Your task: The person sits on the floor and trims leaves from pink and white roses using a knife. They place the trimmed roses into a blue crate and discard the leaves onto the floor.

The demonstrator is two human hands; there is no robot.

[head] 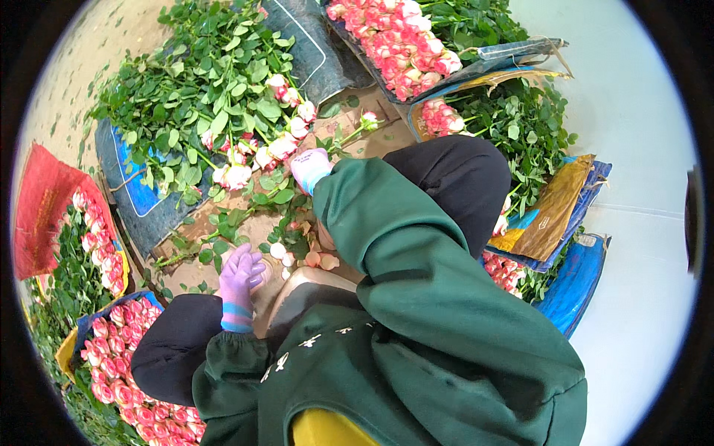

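My left hand, in a lavender glove with a striped cuff, is raised near my left knee. Its fingers are loosely bent and apart, with nothing seen in them. Farther forward, my right hand in a matching glove is beside the pink-and-white rose heads at the edge of a leafy pile of cut roses. Its fingertips are hidden, so a grip cannot be made out. A single rose lies just beyond it, its stem running towards that hand. Loose leafy stems and fallen petals lie between my hands.
A dark sheet with a blue panel lies under the pile. Wrapped rose bunches stand ahead, with more roses at my left. A red wrapper stands far left. Brown and blue wrappers are by my right knee.
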